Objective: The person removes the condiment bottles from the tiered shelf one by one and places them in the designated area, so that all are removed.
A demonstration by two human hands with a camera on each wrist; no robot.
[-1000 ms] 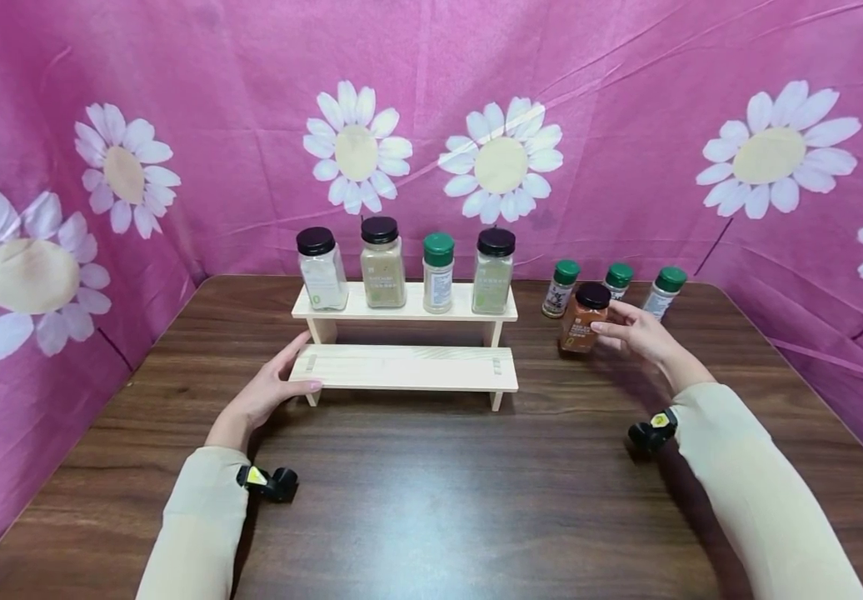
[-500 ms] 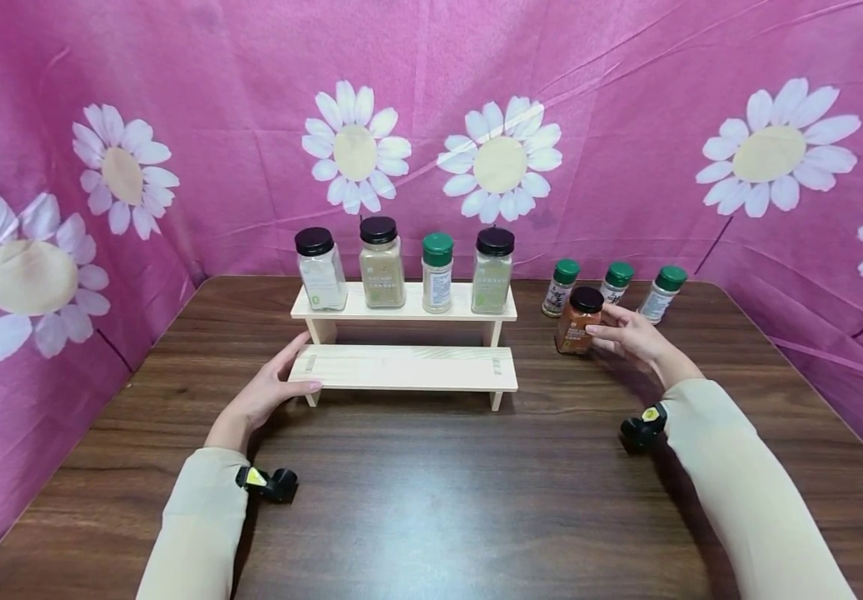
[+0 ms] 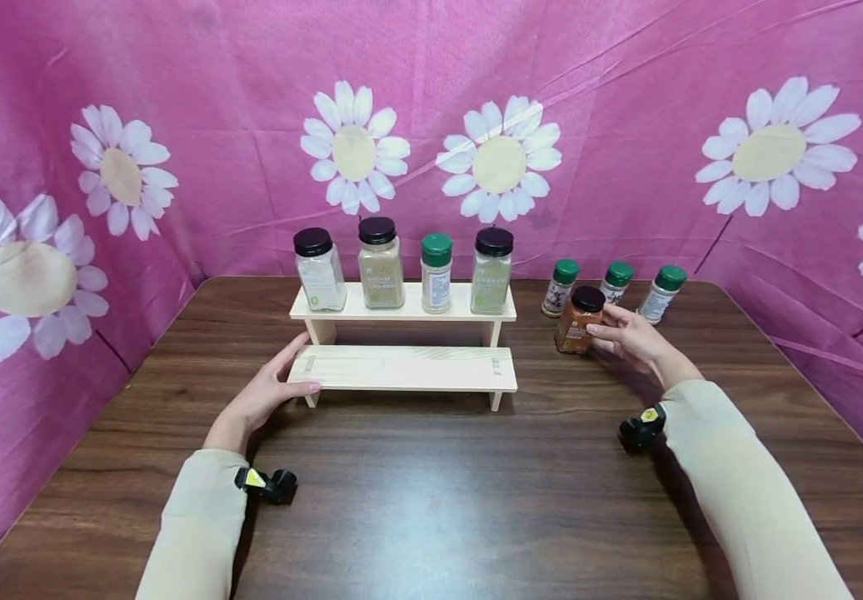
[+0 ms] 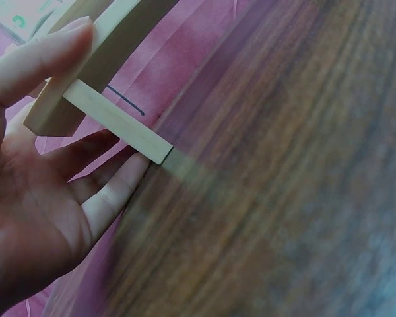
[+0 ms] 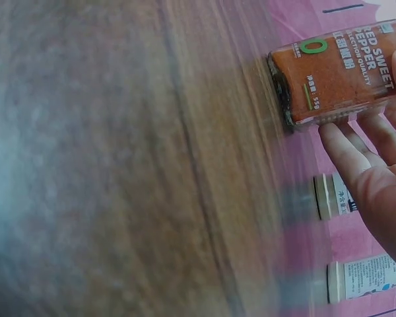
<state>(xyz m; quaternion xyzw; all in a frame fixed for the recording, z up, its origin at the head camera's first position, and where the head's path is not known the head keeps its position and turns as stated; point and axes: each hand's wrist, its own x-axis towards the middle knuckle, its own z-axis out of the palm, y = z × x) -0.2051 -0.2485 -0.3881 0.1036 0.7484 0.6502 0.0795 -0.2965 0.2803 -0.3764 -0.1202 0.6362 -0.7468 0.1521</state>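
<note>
Head view. The right hand (image 3: 630, 340) has its fingers curled lightly round the red pepper jar (image 3: 576, 319), which stands upright on the table (image 3: 431, 500), just right of the two-step wooden rack (image 3: 401, 342). A second ago the jar sat slightly lower and nearer in the frame; it has since shifted a little up and to the left, and over the last half second it has barely moved. In my judgement the grasp is settled, but whether the base has left the table cannot be told. The left hand (image 3: 270, 387) lies with straight, relaxed fingers against the left end of the rack's lower step, unchanged from the earlier frames; it steadies rather than grips.

Count: four jars on the upper step, three black-capped and one green-capped jar (image 3: 436, 273); none on the lower step. On the table, far right: three small green-capped bottles (image 3: 616, 282) and the one red jar. Eight containers in all.

Left wrist view. The thumb (image 4: 43, 56) presses the step's end from above, and the other fingers (image 4: 115, 191) lie open beneath, beside the rack's leg.

Right wrist view. The fingertips (image 5: 343, 148) rest on the jar's (image 5: 340, 72) label side; the thumb is not visible. Two of the small bottles lie beyond the hand.
</note>
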